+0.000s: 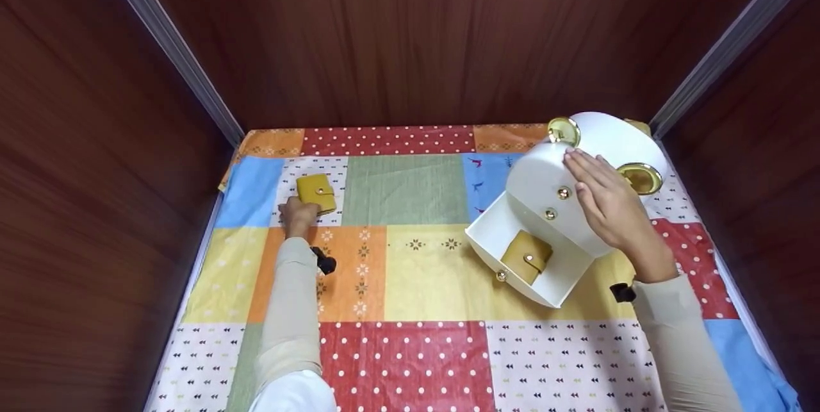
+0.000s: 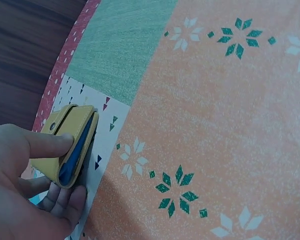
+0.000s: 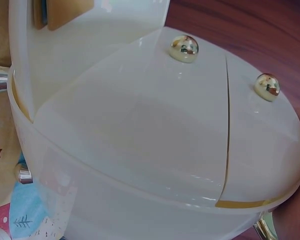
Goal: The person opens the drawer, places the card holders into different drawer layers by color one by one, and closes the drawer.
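Note:
On the left, my left hand (image 1: 300, 214) pinches a small mustard-yellow snap wallet (image 1: 315, 191) at its near edge. The left wrist view shows the thumb on top of this wallet (image 2: 82, 140) and fingers underneath, with blue showing between its covers. At the right, my right hand (image 1: 608, 213) rests with straight fingers on a white rounded drawer box (image 1: 538, 172) with gold knobs. One drawer (image 1: 567, 280) is pulled out, and a second yellow wallet (image 1: 526, 255) lies inside it. In the right wrist view this wallet (image 3: 70, 12) is only partly visible, and little of the hand shows.
Gold round feet (image 1: 640, 178) stick out from the box. A patchwork cloth (image 1: 410, 271) covers the table. Dark wood panels (image 1: 397, 34) stand at the back and both sides, with metal strips (image 1: 173, 47) in the corners.

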Demonstrator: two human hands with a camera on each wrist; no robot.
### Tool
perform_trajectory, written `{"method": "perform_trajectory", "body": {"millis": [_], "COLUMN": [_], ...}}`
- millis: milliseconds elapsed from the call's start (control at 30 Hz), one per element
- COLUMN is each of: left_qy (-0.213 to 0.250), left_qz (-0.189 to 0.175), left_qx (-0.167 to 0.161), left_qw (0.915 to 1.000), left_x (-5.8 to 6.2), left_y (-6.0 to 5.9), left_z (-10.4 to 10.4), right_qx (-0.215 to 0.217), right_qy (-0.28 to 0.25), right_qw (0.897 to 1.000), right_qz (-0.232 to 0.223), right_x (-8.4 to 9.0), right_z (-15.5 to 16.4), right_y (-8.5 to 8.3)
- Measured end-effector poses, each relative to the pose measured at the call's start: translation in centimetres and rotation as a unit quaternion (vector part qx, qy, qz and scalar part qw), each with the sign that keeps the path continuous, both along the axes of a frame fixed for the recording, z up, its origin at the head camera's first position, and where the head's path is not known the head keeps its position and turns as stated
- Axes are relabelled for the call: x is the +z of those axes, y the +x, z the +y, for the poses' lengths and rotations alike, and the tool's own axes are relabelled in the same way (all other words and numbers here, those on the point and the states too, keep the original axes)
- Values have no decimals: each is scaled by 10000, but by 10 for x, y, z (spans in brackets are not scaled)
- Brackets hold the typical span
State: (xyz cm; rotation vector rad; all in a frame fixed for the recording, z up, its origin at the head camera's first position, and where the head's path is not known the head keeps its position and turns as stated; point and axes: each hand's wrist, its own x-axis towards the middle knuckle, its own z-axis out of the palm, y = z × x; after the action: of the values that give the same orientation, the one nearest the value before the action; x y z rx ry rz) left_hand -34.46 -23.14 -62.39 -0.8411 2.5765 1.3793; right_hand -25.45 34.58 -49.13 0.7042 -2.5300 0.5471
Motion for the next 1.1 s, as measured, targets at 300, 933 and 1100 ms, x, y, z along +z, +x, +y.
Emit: {"method": "perform_trajectory", "body": {"millis": [300, 933, 1100], "left_qy": [1090, 1273, 974], "left_qz": [271, 243, 245], "left_qx": [355, 739, 722], "left_qw": [9930, 9888, 9923], "left_x": [-2, 0, -1], "left_y": [-5, -2, -4], "left_z": [-4, -7, -10], "right_qx": [-32, -13, -17], "right_qy": [21, 10, 11], "right_qw": [10000, 10000, 10000], "right_qz": [26, 35, 29], "right_x": [1, -1, -1], "right_z": [-1, -1, 0], "right_y": [0, 0, -1]}}
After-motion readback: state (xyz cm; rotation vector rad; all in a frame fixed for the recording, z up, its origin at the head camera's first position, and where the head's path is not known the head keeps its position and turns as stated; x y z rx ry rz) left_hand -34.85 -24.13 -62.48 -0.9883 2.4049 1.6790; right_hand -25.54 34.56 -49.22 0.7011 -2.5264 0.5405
